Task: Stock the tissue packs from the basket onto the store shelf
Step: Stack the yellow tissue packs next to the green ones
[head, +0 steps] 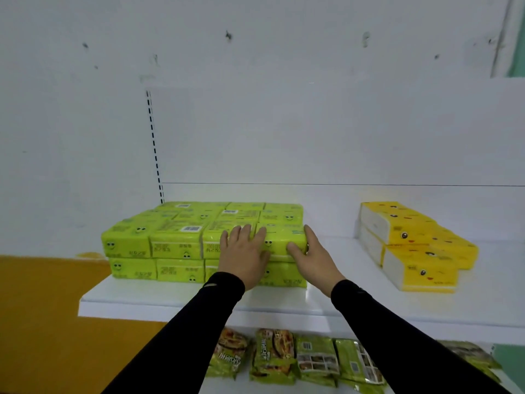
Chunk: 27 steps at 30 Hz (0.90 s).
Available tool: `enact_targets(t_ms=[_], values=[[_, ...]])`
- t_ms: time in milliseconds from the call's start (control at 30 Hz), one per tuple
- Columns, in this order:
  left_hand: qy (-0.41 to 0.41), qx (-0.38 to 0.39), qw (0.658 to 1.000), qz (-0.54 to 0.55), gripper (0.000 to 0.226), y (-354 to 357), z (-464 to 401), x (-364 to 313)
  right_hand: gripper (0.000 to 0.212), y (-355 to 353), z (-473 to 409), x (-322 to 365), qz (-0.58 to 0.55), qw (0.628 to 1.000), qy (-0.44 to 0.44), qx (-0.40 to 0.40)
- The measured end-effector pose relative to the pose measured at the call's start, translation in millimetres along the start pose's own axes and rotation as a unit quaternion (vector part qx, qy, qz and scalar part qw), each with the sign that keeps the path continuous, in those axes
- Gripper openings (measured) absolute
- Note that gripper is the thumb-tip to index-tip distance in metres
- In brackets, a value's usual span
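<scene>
**Operator:** Black sleeves (181, 331) fill the lower frame. My left hand (244, 255) lies flat, fingers spread, on the front of the top green tissue pack (279, 243) at the right end of the stack. My right hand (311, 258) cups that pack's right corner, thumb on its front and fingers along its side. So the left grip is spread and pressing, the right is curled round the pack.

**Spotter:** Where does the pack sit?

**Operator:** Centre frame, second layer, front row of the green stack (176, 243) on the white shelf (159, 301). The basket is out of view.

**Spotter:** How do you finish it?

**Operator:** I'd push evenly with both palms until its face lines up with its neighbours, keeping it level so the pack below doesn't shift.

**Spotter:** Room?

**Operator:** Bare shelf at right, before the yellow tissue packs (412, 245). A strip lies before the front lip. Noodle packets (272, 356) lie below, well apart.
</scene>
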State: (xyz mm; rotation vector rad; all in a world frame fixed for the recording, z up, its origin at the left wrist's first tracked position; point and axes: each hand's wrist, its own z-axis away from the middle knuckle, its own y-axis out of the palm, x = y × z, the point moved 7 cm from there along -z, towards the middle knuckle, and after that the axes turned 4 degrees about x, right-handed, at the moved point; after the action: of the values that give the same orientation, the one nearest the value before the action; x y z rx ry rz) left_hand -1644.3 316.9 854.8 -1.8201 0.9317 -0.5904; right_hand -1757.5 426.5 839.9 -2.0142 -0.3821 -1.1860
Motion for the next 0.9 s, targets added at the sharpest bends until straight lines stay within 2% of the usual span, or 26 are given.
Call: enact_targets(t_ms=[200,400,533,600,700,900], values=[[-0.012,0.041,0.998,0.049,0.057,-2.2,-1.5,2.7,0.061,-2.8,3.7,2.8,0.002,1.0,0.01,0.011],[-0.022,0.003,0.995,0.097,0.064,-20.5,3.7,13.8,0.071,-29.9,29.3,3.0,-0.033,0.999,0.029,0.007],[-0.008,0.004,0.988,0.156,0.08,-25.7,29.0,-3.0,0.068,-54.3,69.0,-4.5,-0.052,0.998,0.019,0.002],[0.001,0.003,0.98,0.197,0.076,-30.1,42.6,-9.8,0.067,-64.7,88.8,-4.4,-0.051,0.999,-0.003,-0.005],[0.016,0.041,0.974,0.22,0.071,-21.3,78.4,-39.3,0.066,-80.8,129.0,-21.9,-0.053,0.998,-0.019,-0.007],[-0.04,0.077,0.962,0.259,0.064,8.9,174.5,-99.2,0.055,-89.5,217.0,-105.0,-0.06,0.998,0.001,0.037]])
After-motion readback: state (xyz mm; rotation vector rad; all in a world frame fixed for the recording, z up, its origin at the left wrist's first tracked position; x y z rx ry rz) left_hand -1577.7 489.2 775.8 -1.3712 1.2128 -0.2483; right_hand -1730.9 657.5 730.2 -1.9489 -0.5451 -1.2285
